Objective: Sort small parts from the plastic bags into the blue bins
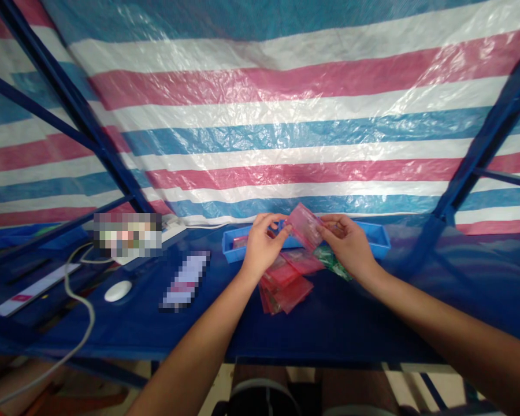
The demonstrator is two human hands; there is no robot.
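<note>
Between my two hands I hold up a small pink see-through plastic bag (304, 225), tilted, above the table. My left hand (265, 240) pinches its left edge between thumb and fingers. On the bag's right side, my right hand (346, 240) grips the edge the same way. What is inside the bag is too small to make out. Below the hands lies a loose pile of red-pink plastic bags (286, 289), with a green plastic bag (333, 263) beside it under my right hand. Behind my hands stands a long shallow blue tray (236, 254), partly hidden by them.
On the dark blue table (351, 329) to the left are a blurred-out phone (185, 281), a white oval object (118, 291), a white cable (86, 312) and a long white strip (34, 290). Blue metal posts (472, 156) and a striped plastic sheet (286, 127) close off the back.
</note>
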